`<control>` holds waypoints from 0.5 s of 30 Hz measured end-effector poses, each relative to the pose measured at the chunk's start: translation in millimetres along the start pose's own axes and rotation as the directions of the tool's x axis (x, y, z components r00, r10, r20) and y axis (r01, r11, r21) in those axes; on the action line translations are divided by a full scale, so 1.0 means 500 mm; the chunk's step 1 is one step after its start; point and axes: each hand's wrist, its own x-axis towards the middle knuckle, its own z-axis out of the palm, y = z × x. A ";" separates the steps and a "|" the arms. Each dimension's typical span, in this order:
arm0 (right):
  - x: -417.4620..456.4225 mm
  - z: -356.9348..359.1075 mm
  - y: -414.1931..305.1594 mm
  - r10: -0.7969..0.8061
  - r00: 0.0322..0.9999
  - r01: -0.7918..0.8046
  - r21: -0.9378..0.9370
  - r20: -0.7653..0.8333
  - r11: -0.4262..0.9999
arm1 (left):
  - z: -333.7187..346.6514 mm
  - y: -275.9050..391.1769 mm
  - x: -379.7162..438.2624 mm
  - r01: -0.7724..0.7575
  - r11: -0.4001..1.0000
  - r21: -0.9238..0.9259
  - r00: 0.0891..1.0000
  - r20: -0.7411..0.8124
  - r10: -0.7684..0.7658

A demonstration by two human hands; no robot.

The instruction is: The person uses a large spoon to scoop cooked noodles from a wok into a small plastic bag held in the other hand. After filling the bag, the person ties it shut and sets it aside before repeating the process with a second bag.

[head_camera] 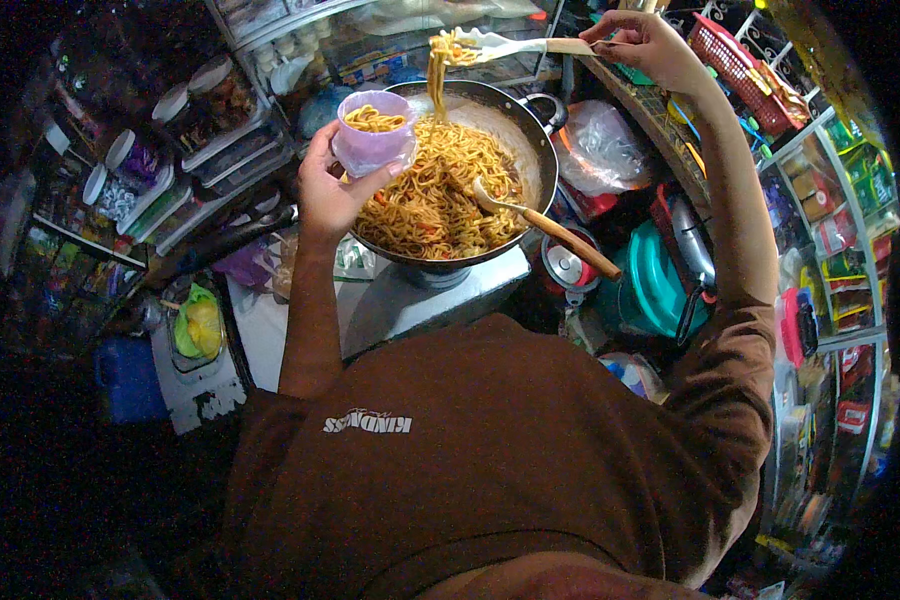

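In my left hand [335, 180] is a small purple cup [375, 142] lined with thin clear plastic, with some noodles [373, 118] inside. My right hand [637, 49] grips the wooden handle of a pale pasta server [506, 47], raised above the far rim of a large dark wok [544, 169]. Noodle strands dangle from the server's toothed head towards the wok. Stir-fried noodles [435, 195] with bits of red and orange fill much of the wok. A wooden-handled ladle [562, 236] rests in them, its handle sticking out over the near right rim.
The wok stands over a white-topped stove or counter [450, 296]. To its right are a plastic-wrapped bundle [600, 146], a red can [570, 266] and a teal tub [649, 277]. Lidded food containers [221, 124] line the left. A glass case [390, 45] stands behind, and packet-filled shelves [832, 247] rise at right.
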 end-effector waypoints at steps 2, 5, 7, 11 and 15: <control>0.002 0.015 0.004 0.005 1.000 -0.005 -0.010 -0.004 1.000 | -0.004 0.003 0.001 0.008 1.000 -0.004 1.000 0.003 -0.008; 0.023 0.050 0.110 -0.118 0.987 0.122 -0.029 0.111 0.992 | 0.001 0.011 0.007 -0.010 1.000 -0.018 1.000 0.020 0.010; 0.020 0.115 0.106 -0.052 0.995 0.063 -0.134 0.087 0.989 | -0.002 0.012 0.007 -0.046 0.999 0.001 0.999 0.009 0.046; -0.028 0.228 0.074 -0.410 0.912 0.360 -0.436 -0.023 0.825 | 0.000 0.028 0.002 -0.072 0.996 -0.049 0.997 -0.006 0.072; -0.027 0.289 0.089 -0.584 0.810 0.444 -0.593 -0.054 0.672 | 0.000 0.038 0.001 -0.073 0.994 -0.083 0.997 0.011 0.074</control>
